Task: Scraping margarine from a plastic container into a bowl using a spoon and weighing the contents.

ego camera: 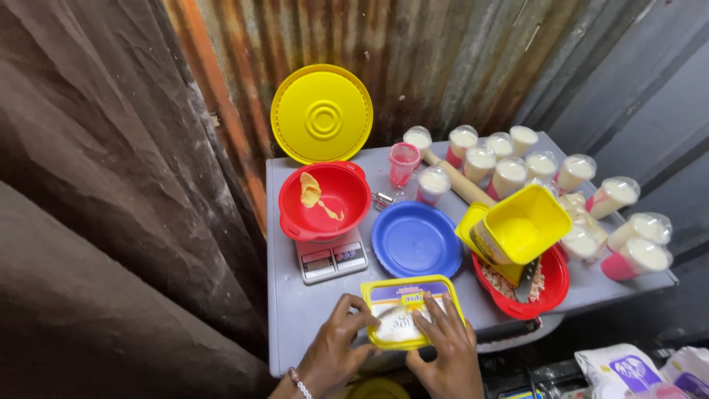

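Two hands were laid on a rectangular yellow plastic tub (405, 312) at the near edge of the grey table (295, 310). The left hand (336, 347) was clasped on its near-left corner, while the spread fingers of the right hand (443, 351) were pressed flat on the glossy lid. The tub's long axis was set roughly left to right, tilted slightly. Just beyond it a round blue plate (416, 239) was seen; beyond and to the left, a smeared red bowl (323, 198) was stood on a scale (331, 260).
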